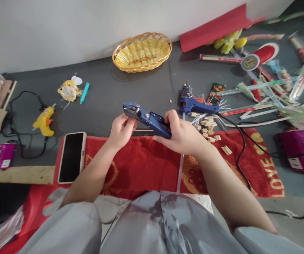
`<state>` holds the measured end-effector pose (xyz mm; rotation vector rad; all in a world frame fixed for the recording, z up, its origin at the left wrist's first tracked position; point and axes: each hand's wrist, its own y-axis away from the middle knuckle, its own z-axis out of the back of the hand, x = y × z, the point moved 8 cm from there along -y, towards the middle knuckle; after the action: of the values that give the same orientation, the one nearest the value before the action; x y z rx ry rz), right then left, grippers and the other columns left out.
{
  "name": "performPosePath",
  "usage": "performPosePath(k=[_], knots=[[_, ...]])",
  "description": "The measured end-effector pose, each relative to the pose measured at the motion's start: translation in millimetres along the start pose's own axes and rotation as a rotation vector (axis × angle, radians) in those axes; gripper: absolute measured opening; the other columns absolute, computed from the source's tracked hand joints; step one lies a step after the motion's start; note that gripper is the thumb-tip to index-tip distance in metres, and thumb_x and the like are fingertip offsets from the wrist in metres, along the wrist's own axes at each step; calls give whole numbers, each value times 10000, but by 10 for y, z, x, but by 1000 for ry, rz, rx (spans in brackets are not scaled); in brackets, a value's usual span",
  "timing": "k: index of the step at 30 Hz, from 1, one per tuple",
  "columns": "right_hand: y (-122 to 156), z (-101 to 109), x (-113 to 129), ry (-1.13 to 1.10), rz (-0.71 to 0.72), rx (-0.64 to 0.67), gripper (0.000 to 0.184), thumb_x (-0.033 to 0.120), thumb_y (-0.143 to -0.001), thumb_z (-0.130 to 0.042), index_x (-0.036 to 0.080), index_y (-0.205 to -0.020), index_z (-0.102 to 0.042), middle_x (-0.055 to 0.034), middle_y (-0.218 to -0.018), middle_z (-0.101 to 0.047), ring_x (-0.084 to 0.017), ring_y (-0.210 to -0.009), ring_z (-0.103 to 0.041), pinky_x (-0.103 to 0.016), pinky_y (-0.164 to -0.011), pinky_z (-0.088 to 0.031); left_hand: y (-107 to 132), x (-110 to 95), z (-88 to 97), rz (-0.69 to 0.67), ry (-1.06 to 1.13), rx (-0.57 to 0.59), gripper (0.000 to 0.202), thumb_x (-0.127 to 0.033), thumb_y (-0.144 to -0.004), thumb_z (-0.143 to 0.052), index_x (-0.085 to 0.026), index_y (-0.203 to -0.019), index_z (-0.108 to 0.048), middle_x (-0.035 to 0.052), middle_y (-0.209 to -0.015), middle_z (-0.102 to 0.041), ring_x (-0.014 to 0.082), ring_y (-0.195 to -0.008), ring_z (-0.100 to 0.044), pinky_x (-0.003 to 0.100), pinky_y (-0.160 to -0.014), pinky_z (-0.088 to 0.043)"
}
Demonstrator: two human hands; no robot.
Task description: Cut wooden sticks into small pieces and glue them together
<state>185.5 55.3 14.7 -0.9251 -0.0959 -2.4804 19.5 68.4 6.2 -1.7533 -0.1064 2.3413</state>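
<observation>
My right hand (182, 132) is closed around the handles of a blue hand cutter (152, 121), its jaws pointing left. Close under those jaws, the fingers of my left hand (122, 130) are pinched together; what they hold is hidden. A small pale bit shows at the jaws. Behind my left hand runs a thin pale stick (145, 130), along the far edge of a red towel (143, 169). Right of my right hand lie a blue glue gun (198, 106) and a heap of short wooden pieces (207, 127).
A wicker basket (142, 53) stands against the wall. At left are a yellow glue gun (45, 121), a teal marker (84, 93) and a phone (72, 157). Red ribbon (264, 55), wrapped sticks and a purple box (301, 150) crowd the right. A black cord crosses the towel.
</observation>
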Motion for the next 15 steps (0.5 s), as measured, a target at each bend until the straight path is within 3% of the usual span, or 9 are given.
performPosePath(k=[4, 11, 15], knots=[[0, 10, -1, -7, 7, -15, 441, 465, -760, -630, 248, -880, -265, 31, -702, -473, -148, -552, -471, -266, -541, -343, 13, -34, 48, -58, -105, -67, 476, -592, -874, -486, -203, -608, -416, -42, -471, -376, 75, -439, -395, 228, -414, -325], [4, -24, -22, -20, -7, 5, 431, 474, -768, -618, 242, -896, -279, 26, -707, -478, -160, -567, -491, -272, -553, -360, -8, 35, 74, 44, 15, -128, 463, -630, -830, -529, -214, -654, -428, -60, -488, -372, 47, -364, -309, 202, -330, -245], [-1, -17, -15, -20, 3, 2, 432, 493, -773, -612, 241, -898, -284, 13, -724, -497, -169, -582, -506, -277, -560, -367, -16, 1, 93, 18, -8, -131, 445, -604, -847, -525, -214, -655, -433, -62, -485, -357, 50, -375, -314, 202, -344, -264]])
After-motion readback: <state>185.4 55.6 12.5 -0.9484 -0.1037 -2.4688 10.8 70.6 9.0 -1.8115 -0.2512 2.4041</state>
